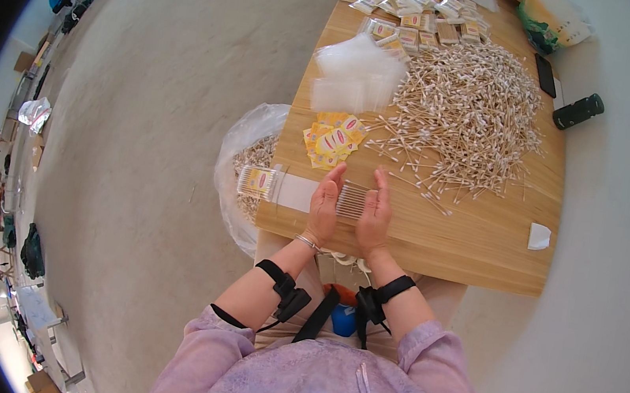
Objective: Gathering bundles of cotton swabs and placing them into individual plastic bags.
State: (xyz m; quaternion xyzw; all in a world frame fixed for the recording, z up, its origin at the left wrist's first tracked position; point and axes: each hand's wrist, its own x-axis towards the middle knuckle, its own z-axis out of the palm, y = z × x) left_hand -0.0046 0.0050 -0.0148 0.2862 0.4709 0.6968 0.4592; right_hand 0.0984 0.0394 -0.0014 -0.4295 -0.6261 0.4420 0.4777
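A flat row of cotton swabs lies on the table near its front edge, sticks running left to right. My left hand stands on edge at the row's left end, fingers stretched out. At the other end my right hand mirrors it, palm facing inward and fingers straight. Both palms seem to touch the swab tips; the exact contact is hidden. Left of my left hand is a white strip. Beyond it, a clear pack of swabs with a yellow card sits at the table's left edge.
A big heap of loose swabs covers the wooden table ahead. Yellow cards, clear bags and filled packs lie at left and back. A phone and dark cylinder sit right; a plastic-lined bin stands left.
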